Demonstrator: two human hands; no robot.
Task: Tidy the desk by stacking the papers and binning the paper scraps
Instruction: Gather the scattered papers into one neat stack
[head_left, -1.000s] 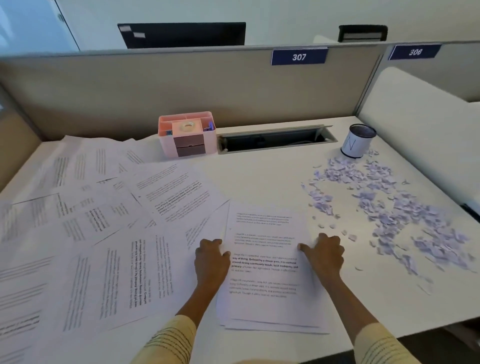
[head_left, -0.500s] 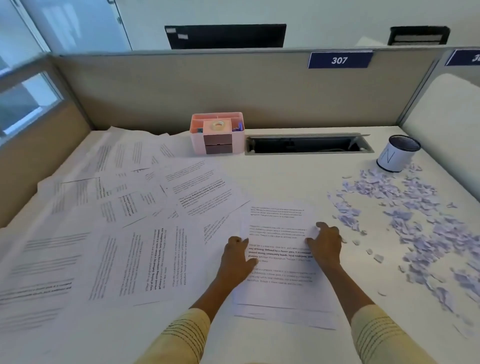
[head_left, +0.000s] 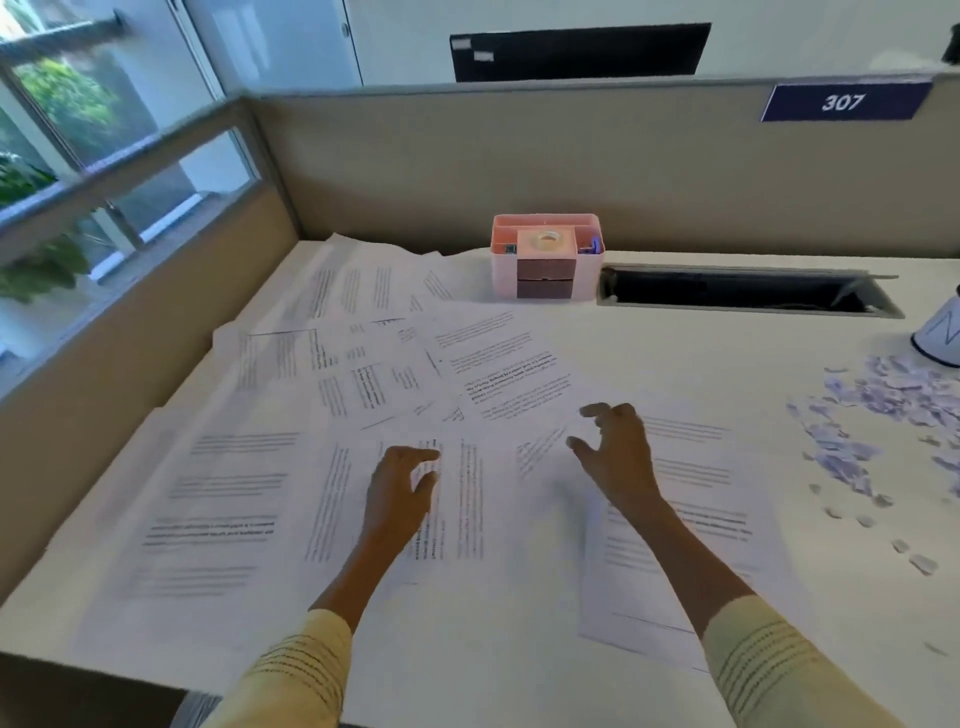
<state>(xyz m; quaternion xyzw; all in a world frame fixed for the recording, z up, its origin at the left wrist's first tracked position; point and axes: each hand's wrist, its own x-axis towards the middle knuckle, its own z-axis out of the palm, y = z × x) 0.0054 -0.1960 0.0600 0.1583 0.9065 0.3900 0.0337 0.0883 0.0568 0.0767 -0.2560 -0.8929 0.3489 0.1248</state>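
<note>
Both hands have left the stack of papers (head_left: 685, 525) they were pressing on 0.5 s ago, and the camera view has swung leftward, so the window at the upper left of the frame now shows. At lower centre, the left hand (head_left: 397, 491) hangs over a loose printed sheet (head_left: 467, 499), fingers loosely spread and holding nothing; whether its fingertips touch the paper cannot be told. Just right of centre, the right hand (head_left: 618, 452) hovers with thumb and fingers parted in an open claw, gripping nothing, above the left edge of the stack.

More loose sheets (head_left: 322, 395) lie fanned and overlapping across the left half of the white desk (head_left: 675, 353), reaching to the back partition. Lilac paper scraps (head_left: 878, 410) are strewn at the right edge of the frame, well apart from the sheets, beside a white cup-like bin (head_left: 943, 338) that is cut off by the frame edge.

At upper centre, a pink desk organiser (head_left: 548, 265) stands against the partition, with a dark cable slot (head_left: 748, 291) to its right. A blue plate reading 307 (head_left: 844, 102) hangs at the upper right.
</note>
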